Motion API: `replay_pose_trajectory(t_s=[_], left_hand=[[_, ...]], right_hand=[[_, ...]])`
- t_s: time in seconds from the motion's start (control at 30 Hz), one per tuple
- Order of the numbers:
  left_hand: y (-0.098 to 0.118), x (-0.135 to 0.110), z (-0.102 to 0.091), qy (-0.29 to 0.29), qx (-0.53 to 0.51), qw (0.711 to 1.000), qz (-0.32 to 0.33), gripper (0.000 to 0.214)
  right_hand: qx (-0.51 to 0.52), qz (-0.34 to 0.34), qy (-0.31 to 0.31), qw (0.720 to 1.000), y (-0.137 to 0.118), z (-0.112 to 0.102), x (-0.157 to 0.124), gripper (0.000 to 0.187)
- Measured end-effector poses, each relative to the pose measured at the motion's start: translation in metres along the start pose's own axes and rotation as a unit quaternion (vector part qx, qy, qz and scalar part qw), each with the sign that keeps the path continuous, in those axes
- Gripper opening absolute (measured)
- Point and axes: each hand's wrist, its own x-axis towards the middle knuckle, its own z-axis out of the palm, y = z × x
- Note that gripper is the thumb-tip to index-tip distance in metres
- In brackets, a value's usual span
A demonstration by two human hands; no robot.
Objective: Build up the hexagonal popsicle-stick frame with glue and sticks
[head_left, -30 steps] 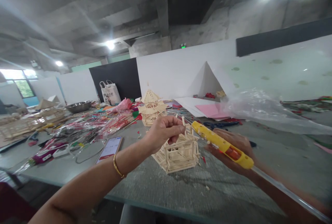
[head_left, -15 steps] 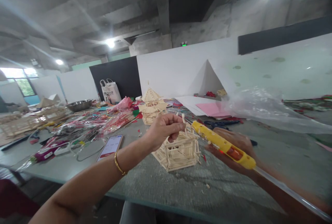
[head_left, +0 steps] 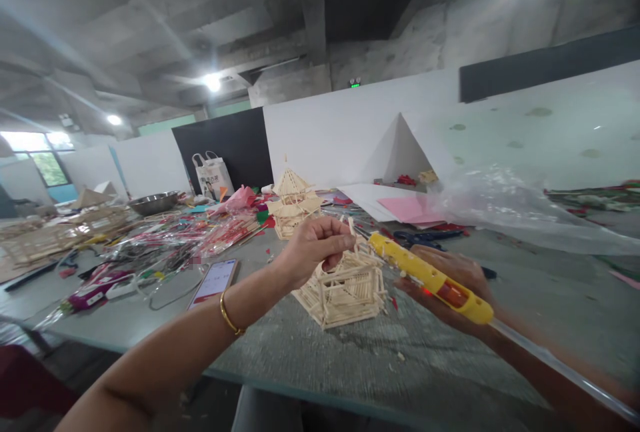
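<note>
My left hand (head_left: 323,245) pinches a short pale wooden stick (head_left: 352,227) held upright over the near stick model (head_left: 350,295). That model is an open, many-sided frame of thin wooden sticks standing on the table. In my right hand (head_left: 445,269) is a yellow hot glue gun (head_left: 433,279), its nozzle end pointing left toward the stick and the model's top. A clear glue stick (head_left: 560,362) runs out of the gun's rear. Behind my left hand stands a taller stick pagoda (head_left: 291,202) with a pointed roof.
A phone (head_left: 214,282) lies on the grey table (head_left: 320,365) left of the model, beside a cable. Bagged sticks (head_left: 225,235) and scraps spread farther left. Blue-handled scissors (head_left: 430,237), pink paper (head_left: 407,209) and a clear plastic sheet (head_left: 520,212) lie behind my right hand.
My left hand has shifted very slightly left with the stick. The glue gun stays almost in place.
</note>
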Motion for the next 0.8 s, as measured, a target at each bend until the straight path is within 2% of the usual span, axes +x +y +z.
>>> replay_pose_trajectory(t_s=[0.13, 0.6, 0.8], left_hand=[[0.0017, -0.0005, 0.0006, 0.007, 0.005, 1.000, -0.005, 0.037], [0.0009, 0.0005, -0.0017, -0.007, -0.021, 1.000, 0.011, 0.028], [0.0003, 0.0015, -0.0045, -0.002, -0.026, 1.000, 0.015, 0.032]], right_hand=[[-0.017, 0.004, -0.006, 1.000, -0.0006, 0.0002, 0.0004, 0.041], [-0.022, -0.006, -0.029, 0.999, -0.0029, -0.0017, 0.0006, 0.037], [-0.015, -0.009, -0.010, 1.000, -0.0042, -0.0007, 0.0012, 0.038]])
